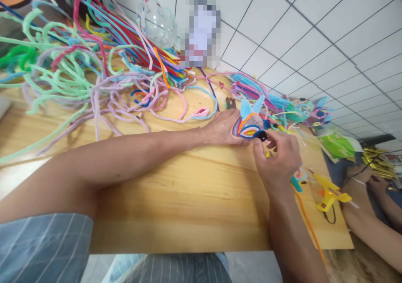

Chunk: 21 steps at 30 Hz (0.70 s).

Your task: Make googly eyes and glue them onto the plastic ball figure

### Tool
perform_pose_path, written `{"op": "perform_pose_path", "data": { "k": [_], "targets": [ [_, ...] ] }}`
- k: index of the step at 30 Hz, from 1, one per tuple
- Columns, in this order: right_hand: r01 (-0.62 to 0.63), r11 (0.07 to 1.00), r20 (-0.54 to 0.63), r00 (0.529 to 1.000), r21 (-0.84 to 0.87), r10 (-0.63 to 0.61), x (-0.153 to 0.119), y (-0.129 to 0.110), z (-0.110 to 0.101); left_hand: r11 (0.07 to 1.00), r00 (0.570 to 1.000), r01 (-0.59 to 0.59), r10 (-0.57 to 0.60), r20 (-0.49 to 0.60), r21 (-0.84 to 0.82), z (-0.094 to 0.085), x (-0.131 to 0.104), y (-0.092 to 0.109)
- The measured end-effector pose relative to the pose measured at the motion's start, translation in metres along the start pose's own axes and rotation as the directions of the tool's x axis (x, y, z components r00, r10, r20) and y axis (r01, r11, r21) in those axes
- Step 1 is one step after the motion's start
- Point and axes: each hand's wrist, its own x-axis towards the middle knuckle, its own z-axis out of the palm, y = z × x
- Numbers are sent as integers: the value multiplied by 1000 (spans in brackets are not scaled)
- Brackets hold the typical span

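My left hand (223, 128) is wrapped round a small pipe-cleaner craft figure (249, 123), holding it just above the wooden table. The figure has a clear body, bands of orange, blue, purple and white pipe cleaner, and two light-blue points standing up at its top. At its near side, my right hand (279, 155) pinches a black round piece (261, 136) between thumb and fingers. That piece lies against or right by the figure's blue-edged oval; whether it is attached cannot be made out. The far side of the figure is hidden.
Loose pipe cleaners (125, 86) cover the table's left and back. A clear ball (158, 21) and a blurred-out phone-like object (202, 33) stand by the tiled wall. At right lie more craft pieces (317, 113) and a yellow glue gun (328, 193), near another person's arm (370, 224).
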Motion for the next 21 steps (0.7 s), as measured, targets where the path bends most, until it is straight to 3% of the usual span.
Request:
{"op": "perform_pose_path", "data": {
  "k": [7, 13, 21],
  "targets": [
    [15, 1000, -4, 1000, -27, -15, 1, 2, 13, 1000, 1000, 2, -2, 6, 28, 0, -1, 0],
    [-42, 998, 19, 999, -46, 43, -1, 0, 17, 999, 1000, 8, -9, 21, 44, -1, -2, -1],
    [-27, 999, -1, 1000, -28, 27, -4, 1, 20, 999, 1000, -10, 9, 18, 53, 1, -2, -2]
  ]
}}
